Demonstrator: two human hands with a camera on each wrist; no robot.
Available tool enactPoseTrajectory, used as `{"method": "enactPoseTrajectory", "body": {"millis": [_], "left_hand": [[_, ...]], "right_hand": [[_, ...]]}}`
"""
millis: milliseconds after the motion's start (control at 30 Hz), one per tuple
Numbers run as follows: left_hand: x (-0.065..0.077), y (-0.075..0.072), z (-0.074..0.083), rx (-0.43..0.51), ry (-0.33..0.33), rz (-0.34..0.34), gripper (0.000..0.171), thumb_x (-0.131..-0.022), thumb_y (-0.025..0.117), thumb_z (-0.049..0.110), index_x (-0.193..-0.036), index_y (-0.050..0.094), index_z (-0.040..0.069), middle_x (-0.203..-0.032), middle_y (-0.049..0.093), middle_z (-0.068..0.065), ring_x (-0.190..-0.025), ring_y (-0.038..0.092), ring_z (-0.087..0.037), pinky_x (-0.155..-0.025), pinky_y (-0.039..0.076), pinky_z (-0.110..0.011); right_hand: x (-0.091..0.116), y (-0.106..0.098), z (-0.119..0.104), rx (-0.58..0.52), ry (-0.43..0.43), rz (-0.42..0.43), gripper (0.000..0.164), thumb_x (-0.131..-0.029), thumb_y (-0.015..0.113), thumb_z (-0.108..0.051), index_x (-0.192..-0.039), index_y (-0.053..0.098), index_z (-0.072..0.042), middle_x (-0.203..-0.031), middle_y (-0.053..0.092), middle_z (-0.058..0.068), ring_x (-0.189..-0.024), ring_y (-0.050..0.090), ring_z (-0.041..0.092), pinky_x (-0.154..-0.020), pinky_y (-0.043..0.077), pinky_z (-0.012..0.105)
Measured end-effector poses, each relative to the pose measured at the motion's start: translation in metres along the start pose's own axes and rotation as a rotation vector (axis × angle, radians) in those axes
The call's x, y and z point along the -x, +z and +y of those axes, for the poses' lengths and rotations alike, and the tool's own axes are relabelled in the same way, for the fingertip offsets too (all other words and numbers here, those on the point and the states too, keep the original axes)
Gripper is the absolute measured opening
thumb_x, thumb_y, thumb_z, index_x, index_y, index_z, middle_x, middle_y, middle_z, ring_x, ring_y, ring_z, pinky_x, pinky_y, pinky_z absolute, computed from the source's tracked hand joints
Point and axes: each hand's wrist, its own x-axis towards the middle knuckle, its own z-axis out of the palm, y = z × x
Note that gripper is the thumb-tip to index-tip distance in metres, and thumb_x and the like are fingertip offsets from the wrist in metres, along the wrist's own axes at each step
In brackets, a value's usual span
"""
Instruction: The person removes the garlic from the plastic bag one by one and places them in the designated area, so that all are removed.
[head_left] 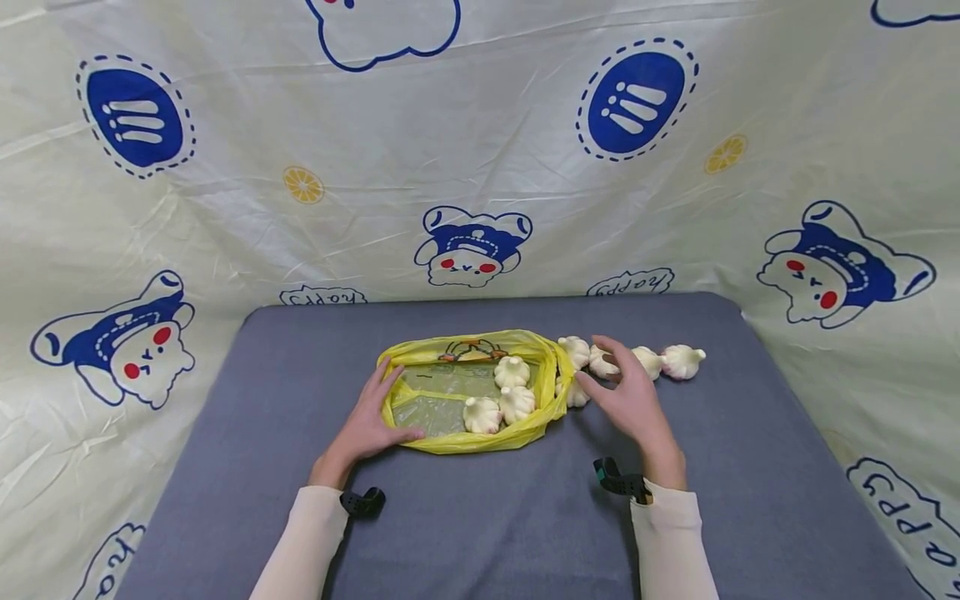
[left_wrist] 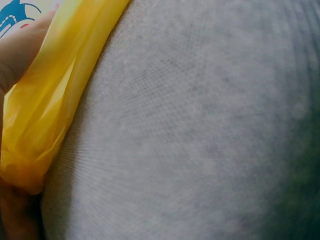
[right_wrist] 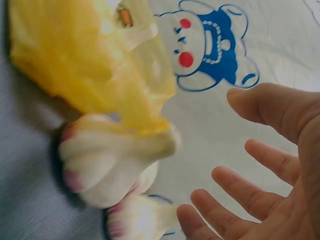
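A yellow plastic bag lies with its mouth spread wide; three garlic bulbs sit inside, toward its right side. My left hand holds the bag's left end, thumb over the near rim and fingers at the far-left rim. In the left wrist view the yellow plastic lies between the digits. My right hand hovers right of the bag, fingers spread and holding nothing. Beside its fingertips, garlic bulbs lie against the bag's right side. The right wrist view has a bulb close under the yellow plastic.
More garlic bulbs trail off to the right behind my right hand, partly covered by it. Everything lies on a grey cloth-covered table. A white printed sheet hangs behind the table and at both sides.
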Motion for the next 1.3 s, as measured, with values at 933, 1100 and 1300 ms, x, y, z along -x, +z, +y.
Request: {"method": "enactPoseTrajectory", "body": {"millis": [933,1100,1300], "left_hand": [[-0.001,0.0,-0.002,0.013,0.012,0.005,0.115,-0.072,0.092,0.045,-0.164,0.029,0.014,-0.175,0.004,-0.006,-0.159,0.006,-0.04,-0.121,0.018,-0.07],[-0.001,0.0,-0.004,0.016,0.012,0.004,0.115,-0.073,0.091,0.046,-0.164,0.028,0.015,-0.175,0.004,-0.005,-0.159,0.006,-0.04,-0.121,0.018,-0.07],[-0.001,0.0,-0.004,0.019,0.012,0.005,0.114,-0.073,0.091,0.046,-0.164,0.029,0.015,-0.175,0.004,-0.006,-0.159,0.007,-0.04,-0.121,0.018,-0.07]], "right_hand": [[-0.034,0.054,-0.074,0.034,-0.162,-0.487,0.079,-0.092,0.078,-0.033,-0.158,0.039,-0.01,-0.16,0.043,0.016,-0.14,0.048,0.044,-0.112,0.044,0.059],[-0.037,0.068,-0.078,0.081,-0.211,-0.593,0.078,-0.094,0.076,-0.034,-0.158,0.039,-0.009,-0.159,0.044,0.016,-0.139,0.05,0.041,-0.112,0.044,0.056],[-0.039,0.078,-0.08,0.129,-0.257,-0.702,0.074,-0.095,0.075,-0.032,-0.156,0.041,-0.009,-0.156,0.048,0.017,-0.135,0.053,0.04,-0.11,0.046,0.056]]}}
